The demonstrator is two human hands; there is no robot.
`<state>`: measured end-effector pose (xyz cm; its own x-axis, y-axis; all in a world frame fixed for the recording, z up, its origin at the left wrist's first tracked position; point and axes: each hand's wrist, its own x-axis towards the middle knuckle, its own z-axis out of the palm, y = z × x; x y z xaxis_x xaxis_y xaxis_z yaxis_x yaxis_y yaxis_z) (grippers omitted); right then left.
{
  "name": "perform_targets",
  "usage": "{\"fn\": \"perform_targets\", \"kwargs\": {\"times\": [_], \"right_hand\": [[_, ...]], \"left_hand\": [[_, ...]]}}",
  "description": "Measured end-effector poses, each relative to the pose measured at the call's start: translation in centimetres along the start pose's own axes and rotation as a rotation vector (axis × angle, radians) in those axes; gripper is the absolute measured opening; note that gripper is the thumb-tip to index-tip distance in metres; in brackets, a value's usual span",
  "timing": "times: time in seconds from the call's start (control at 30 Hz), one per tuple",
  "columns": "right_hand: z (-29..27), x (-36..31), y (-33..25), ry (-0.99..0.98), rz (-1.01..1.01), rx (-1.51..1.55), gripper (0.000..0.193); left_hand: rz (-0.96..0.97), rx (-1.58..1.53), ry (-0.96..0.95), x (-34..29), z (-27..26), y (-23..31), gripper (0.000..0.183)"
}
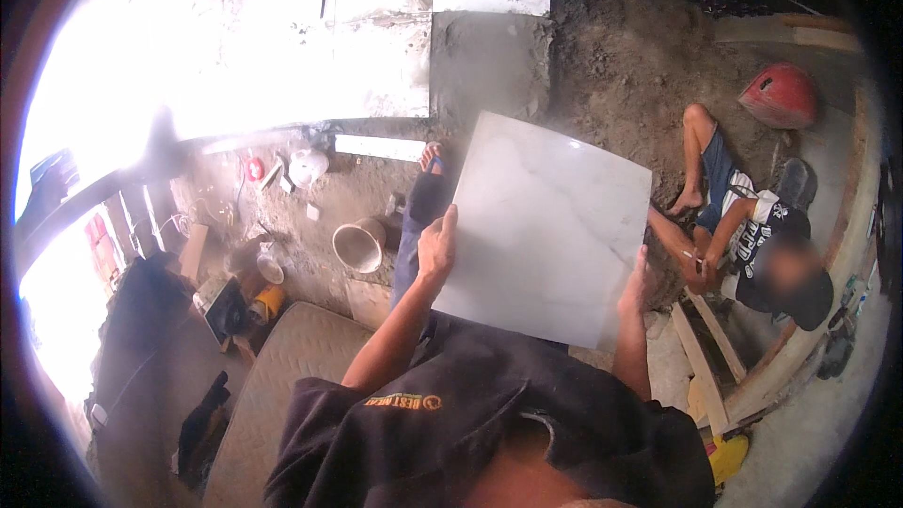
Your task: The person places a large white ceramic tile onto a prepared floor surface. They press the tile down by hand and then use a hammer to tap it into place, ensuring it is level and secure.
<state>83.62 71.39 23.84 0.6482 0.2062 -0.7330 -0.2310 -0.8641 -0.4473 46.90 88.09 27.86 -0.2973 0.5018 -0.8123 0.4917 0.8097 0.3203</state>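
at the left edge of a marbled tile (546, 230), the left hand (436, 252) is closed in a grip; the right hand (634, 284), held straighter, clasps the right edge. the tile is before a dark shirt (583, 414), between a bucket (359, 246) and a seated co-worker (743, 243).

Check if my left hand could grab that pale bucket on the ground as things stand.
Probably not: your left hand is on the left edge of the white tile, and the bucket sits down on the ground. Otherwise, nothing seems to block the way.
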Motion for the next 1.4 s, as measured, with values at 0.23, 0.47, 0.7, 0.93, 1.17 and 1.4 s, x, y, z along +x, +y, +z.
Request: {"fn": "perform_targets", "kwargs": {"times": [0.23,0.47,0.7,0.93,1.17,1.4], "right_hand": [[10.2,-0.3,-5.7,-0.003,0.025,0.102,0.085],[26.0,15.6,-0.6,0.144,-0.102,0.166,0.089],[42.5,29.5,-3.5,0.138,-0.357,0.138,0.065],[49.3,37.2,-4.8,0.151,-0.500,0.220,0.046],[50.7,40.0,-4.8,0.115,-0.488,0.240,0.050],[51.7,40.6,-5.5,0.097,-0.551,0.181,0.050]], "left_hand": [[0.117,-0.183,0.098,9.0,-0.7,-1.3,0.057],[0.236,-0.332,0.095,29.4,1.4,-0.4,0.050],[0.390,-0.336,0.050,50.5,4.3,0.1,0.054],[0.483,-0.343,0.026,57.6,6.5,0.4,0.049],[0.537,-0.320,-0.125,58.7,6.2,-1.1,0.051],[0.523,-0.378,-0.079,60.5,6.8,-2.8,0.058]]}}
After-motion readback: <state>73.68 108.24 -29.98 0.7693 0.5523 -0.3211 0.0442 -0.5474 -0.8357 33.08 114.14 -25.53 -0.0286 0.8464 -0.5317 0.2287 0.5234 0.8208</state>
